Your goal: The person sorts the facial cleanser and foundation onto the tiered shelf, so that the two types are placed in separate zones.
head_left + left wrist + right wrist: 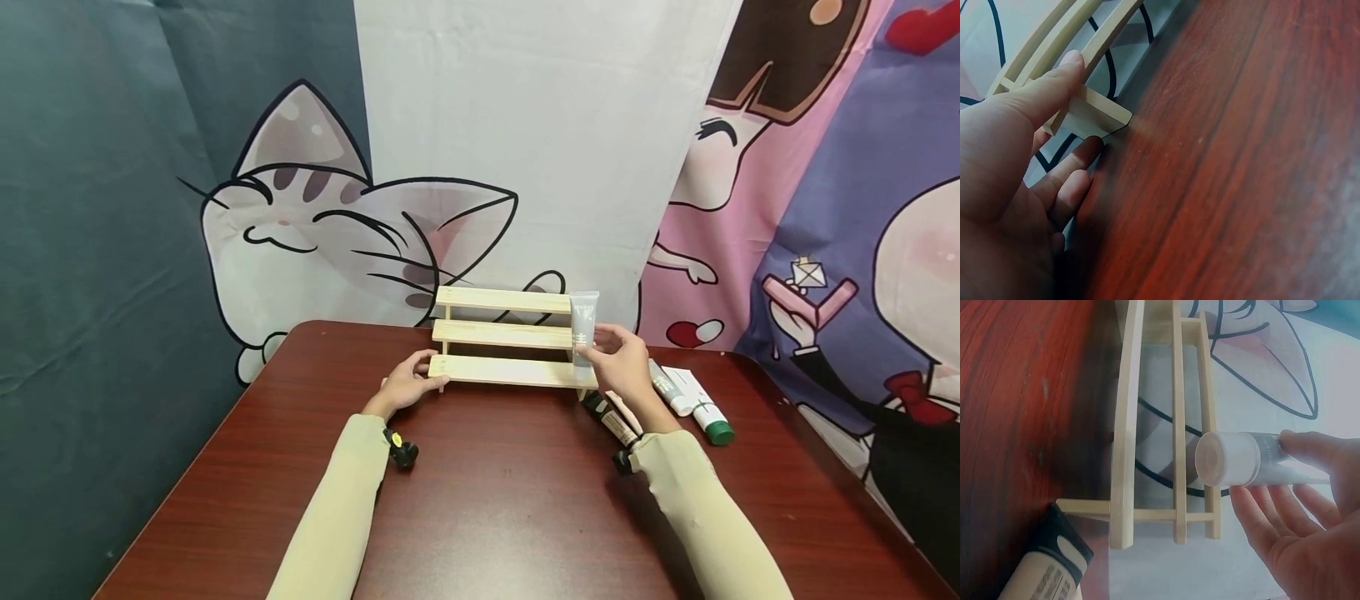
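A three-tier wooden display rack (498, 335) stands on the table. My left hand (405, 383) grips the left end of its lowest board, the thumb on top and the other fingers underneath and beside it, as the left wrist view shows. Between thumb and fingers, my right hand (626, 367) holds a silver-grey squeeze tube (584, 321) upright, its whitish translucent cap (1225, 459) pointing down. In the head view the tube overlaps the rack's right end; in the right wrist view its cap is over the boards.
Right of the rack lie a black-and-beige tube (617, 423), a grey tube (667, 387) and a white tube (697, 392) with a green cap. The black end of one tube (1060, 544) lies close to the rack's leg. A printed cloth (547, 125) hangs behind the reddish-brown table (495, 500).
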Motion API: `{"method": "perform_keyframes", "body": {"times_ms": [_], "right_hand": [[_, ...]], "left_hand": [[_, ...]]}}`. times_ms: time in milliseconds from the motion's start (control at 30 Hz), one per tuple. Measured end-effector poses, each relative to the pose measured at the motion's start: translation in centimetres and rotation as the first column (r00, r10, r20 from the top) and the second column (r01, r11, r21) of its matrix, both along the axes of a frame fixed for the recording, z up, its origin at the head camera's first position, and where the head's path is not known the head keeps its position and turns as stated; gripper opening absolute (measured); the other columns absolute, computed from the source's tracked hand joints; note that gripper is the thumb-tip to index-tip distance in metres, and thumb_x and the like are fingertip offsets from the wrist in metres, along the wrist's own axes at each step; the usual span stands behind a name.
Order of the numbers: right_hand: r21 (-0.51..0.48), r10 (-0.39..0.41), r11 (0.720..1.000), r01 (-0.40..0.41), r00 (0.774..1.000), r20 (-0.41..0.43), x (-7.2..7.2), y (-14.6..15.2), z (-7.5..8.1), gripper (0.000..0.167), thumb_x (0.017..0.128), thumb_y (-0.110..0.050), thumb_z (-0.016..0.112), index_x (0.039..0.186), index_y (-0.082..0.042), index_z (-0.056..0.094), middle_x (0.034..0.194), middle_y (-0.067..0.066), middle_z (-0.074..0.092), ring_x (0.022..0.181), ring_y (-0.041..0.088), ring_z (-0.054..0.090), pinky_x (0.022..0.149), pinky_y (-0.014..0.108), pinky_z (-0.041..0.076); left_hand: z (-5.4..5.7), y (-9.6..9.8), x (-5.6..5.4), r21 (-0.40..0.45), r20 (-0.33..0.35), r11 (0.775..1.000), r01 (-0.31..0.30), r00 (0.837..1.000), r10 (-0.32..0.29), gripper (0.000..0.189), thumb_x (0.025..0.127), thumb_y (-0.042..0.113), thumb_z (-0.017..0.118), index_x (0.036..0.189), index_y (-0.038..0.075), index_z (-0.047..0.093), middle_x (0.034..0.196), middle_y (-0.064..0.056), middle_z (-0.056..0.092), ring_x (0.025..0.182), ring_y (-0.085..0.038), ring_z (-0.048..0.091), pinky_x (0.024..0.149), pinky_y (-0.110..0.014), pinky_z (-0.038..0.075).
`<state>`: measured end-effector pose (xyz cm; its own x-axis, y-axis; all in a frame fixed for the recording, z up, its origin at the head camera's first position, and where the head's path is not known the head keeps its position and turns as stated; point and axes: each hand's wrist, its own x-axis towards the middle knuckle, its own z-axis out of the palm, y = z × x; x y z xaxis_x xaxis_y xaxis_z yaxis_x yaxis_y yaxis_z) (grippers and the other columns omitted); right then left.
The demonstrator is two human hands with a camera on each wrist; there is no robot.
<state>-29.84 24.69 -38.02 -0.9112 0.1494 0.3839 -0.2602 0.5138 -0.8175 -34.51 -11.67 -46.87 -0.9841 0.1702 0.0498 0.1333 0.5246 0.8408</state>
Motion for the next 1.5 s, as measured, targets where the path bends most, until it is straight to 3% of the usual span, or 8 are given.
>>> {"method": "perform_keyframes", "body": {"times_ms": [200, 500, 833, 1233, 1500], "right_hand": [[-0.032, 0.015, 0.999, -0.014, 1.0, 0.01, -0.4, -0.7, 0.0, 0.042, 0.082, -0.005, 0.08, 0.121, 0.004, 0.064, 0.11, 0.023, 0.07, 0.086, 0.013, 0.066, 0.074, 0.014, 0.048], [-0.063, 0.053, 0.997, -0.053, 0.999, -0.014, -1.4, -1.3, -0.4, 0.044, 0.082, -0.008, 0.082, 0.12, 0.004, 0.065, 0.109, 0.023, 0.07, 0.095, 0.033, 0.07, 0.071, 0.016, 0.05], [-0.128, 0.047, 0.991, -0.047, 0.999, -0.007, -2.0, -2.1, -0.2, 0.043, 0.08, -0.008, 0.083, 0.119, 0.0, 0.066, 0.109, 0.019, 0.071, 0.088, 0.02, 0.071, 0.067, 0.02, 0.053], [-0.118, 0.035, 0.992, -0.039, 0.999, -0.038, -2.4, -2.7, 0.0, 0.041, 0.08, -0.007, 0.084, 0.117, 0.002, 0.067, 0.108, 0.021, 0.071, 0.092, 0.031, 0.071, 0.07, 0.017, 0.052], [-0.142, 0.048, 0.988, -0.054, 0.998, -0.046, -2.6, -3.5, 0.5, 0.041, 0.08, -0.005, 0.083, 0.117, 0.001, 0.066, 0.106, 0.021, 0.072, 0.083, 0.012, 0.069, 0.072, 0.018, 0.052]], "left_hand": [[-0.1, -0.1, 0.0, -0.003, 0.008, 1.0, -0.003, 1.0, 0.003, 0.071, 0.088, 0.042, 0.075, 0.147, 0.016, 0.046, 0.128, -0.01, 0.066, 0.125, -0.029, 0.055, 0.104, -0.06, 0.016], [0.0, -0.1, -0.2, -0.011, 0.008, 1.0, -0.001, 1.0, 0.001, 0.073, 0.088, 0.044, 0.074, 0.148, 0.016, 0.045, 0.129, -0.01, 0.065, 0.124, -0.029, 0.055, 0.104, -0.061, 0.016], [0.2, -0.3, -0.4, -0.002, 0.002, 1.0, -0.004, 1.0, 0.004, 0.071, 0.087, 0.042, 0.075, 0.147, 0.017, 0.046, 0.126, -0.009, 0.067, 0.123, -0.028, 0.056, 0.105, -0.06, 0.015], [-0.1, -0.2, -0.1, -0.015, -0.001, 1.0, -0.005, 1.0, 0.005, 0.069, 0.088, 0.043, 0.075, 0.146, 0.018, 0.047, 0.126, -0.009, 0.067, 0.122, -0.027, 0.057, 0.104, -0.059, 0.018], [-0.2, -0.1, -0.3, -0.018, -0.01, 1.0, -0.005, 1.0, 0.005, 0.069, 0.087, 0.044, 0.075, 0.146, 0.019, 0.048, 0.125, -0.007, 0.068, 0.116, -0.026, 0.061, 0.104, -0.06, 0.017]]}}
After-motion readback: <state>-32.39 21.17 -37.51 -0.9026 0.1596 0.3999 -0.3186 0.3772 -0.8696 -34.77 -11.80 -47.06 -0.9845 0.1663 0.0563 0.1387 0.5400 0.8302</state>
